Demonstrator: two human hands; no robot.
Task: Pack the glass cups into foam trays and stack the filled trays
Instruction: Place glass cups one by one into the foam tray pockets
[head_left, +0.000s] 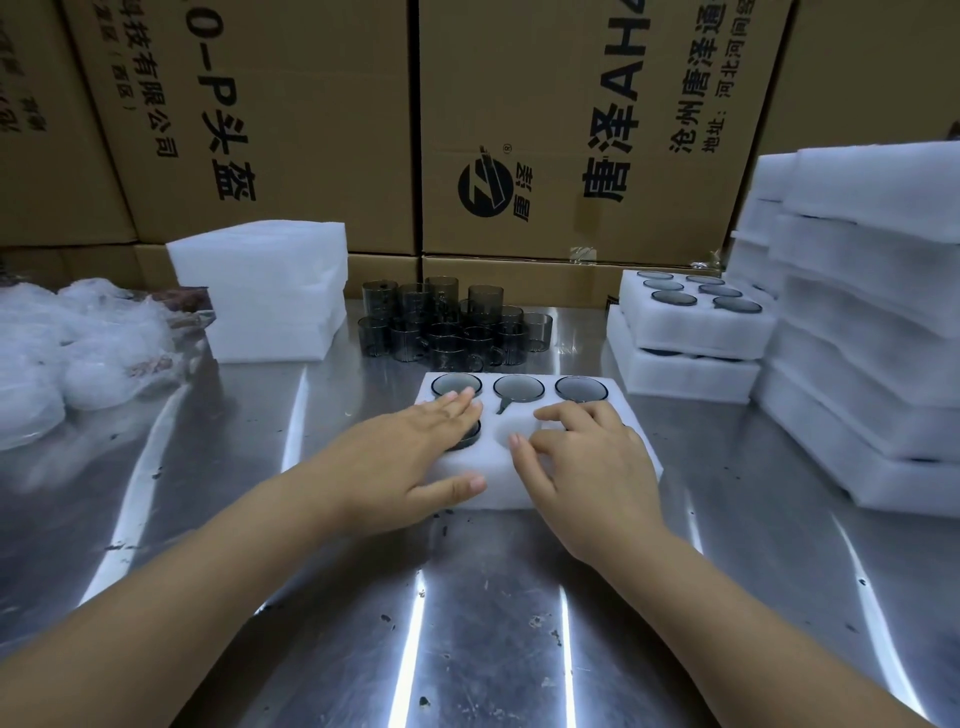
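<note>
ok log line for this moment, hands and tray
stage: filling foam tray | back row: three cups seated | front middle slot: empty | left hand: flat on front-left cup | right hand: fingers curled over front-right slot, contents hidden

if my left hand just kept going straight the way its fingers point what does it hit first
Most likely the cup in the far-left pocket of the foam tray: the left hand lies flat, its fingertips at that rim. Past it stand the loose cups; height is hard to judge.
</note>
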